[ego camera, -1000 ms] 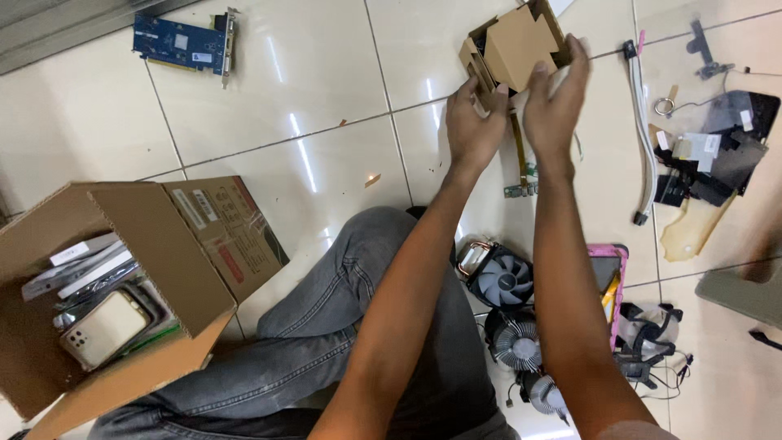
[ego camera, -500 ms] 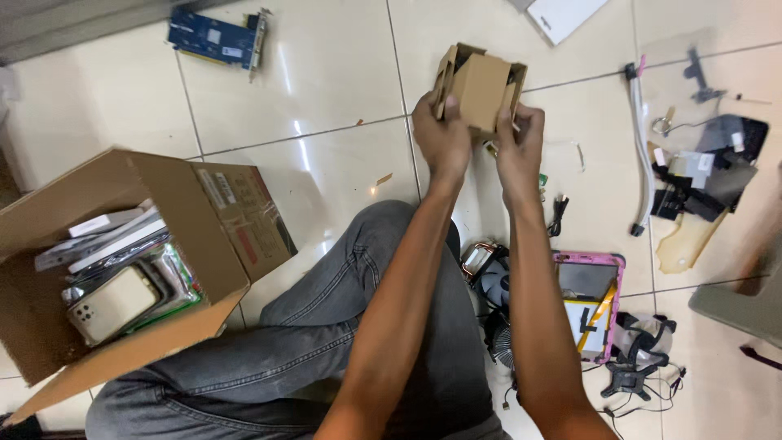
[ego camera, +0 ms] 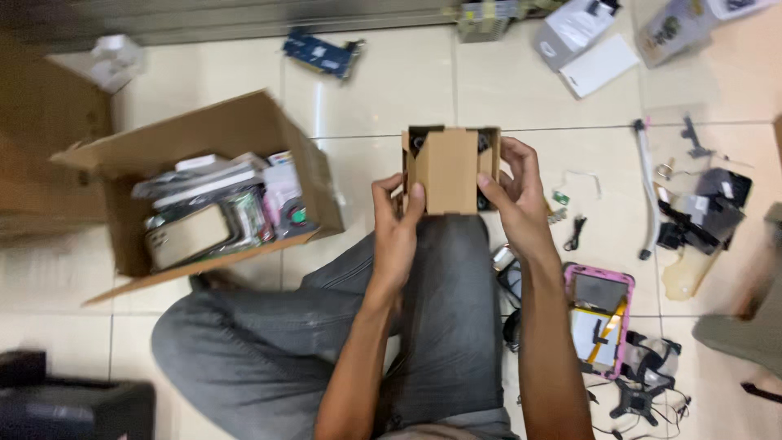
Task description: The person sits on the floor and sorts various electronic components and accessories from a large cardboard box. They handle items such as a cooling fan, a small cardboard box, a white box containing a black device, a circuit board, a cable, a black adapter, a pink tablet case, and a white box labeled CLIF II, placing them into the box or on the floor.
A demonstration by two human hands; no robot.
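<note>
Two cardboard boxes (ego camera: 450, 169), perhaps more.

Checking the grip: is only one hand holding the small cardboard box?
No, both the left hand and the right hand clasp the small cardboard box from opposite sides.

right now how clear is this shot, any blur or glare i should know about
Head view: the small cardboard box held between the left hand and right hand is fairly sharp; the frame edges smear, so the blue circuit board and the dark thing at the lower left corner look soft; pale streaks of glare lie on the glossy floor tiles; lighting is dim and warm, shadows soft.
</note>
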